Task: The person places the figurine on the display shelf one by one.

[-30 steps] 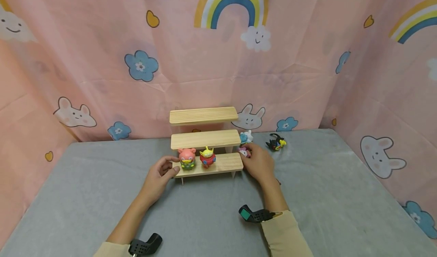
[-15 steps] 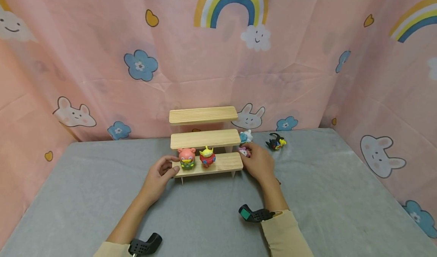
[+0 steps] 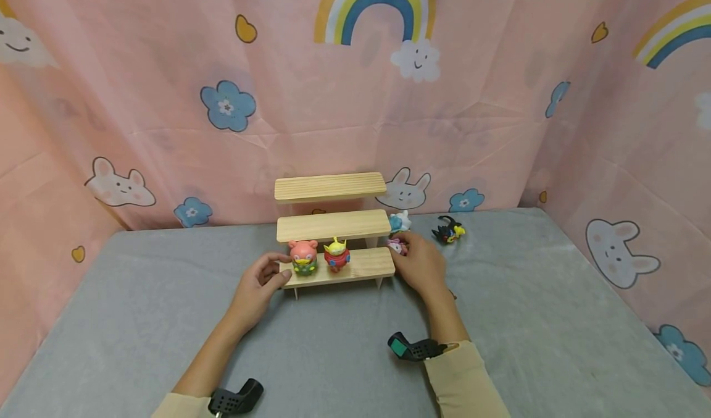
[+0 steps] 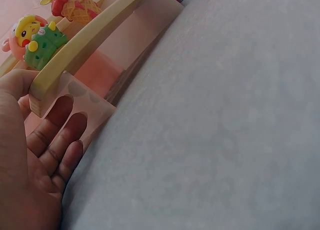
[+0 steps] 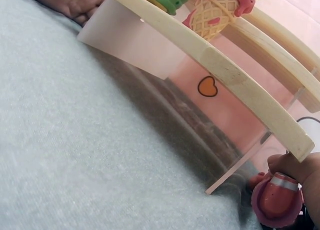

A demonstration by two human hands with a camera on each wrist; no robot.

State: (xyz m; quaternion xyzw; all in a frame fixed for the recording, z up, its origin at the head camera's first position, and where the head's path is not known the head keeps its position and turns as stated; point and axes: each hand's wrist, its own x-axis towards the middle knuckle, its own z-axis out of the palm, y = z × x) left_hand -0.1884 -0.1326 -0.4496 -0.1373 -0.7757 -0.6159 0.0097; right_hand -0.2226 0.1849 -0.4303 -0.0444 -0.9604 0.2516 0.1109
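- Our right grip (image 3: pixel 421 265) pinches the small pink-and-purple plastic-looking figurine (image 5: pixel 277 199), with the tiered pale-wood stand (image 3: pixel 363 263) just left; we should lift clear of its edge.
- Our left grip (image 3: pixel 255 287), fingers loosely apart, touches its other end; we should avoid nudging the pink-and-green figurine (image 3: pixel 303 257) beside that grip.

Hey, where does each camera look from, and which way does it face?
Head: worn on the head, facing forward and down at the wooden shelf; left hand, right hand and both forearms show.
Left wrist: facing the shelf's left end from that wrist; left palm and fingers show.
Right wrist: facing the shelf's front from that wrist; right fingers show by a pink toy, part of the left hand top left.
Shared: both wrist views show the cone figure.
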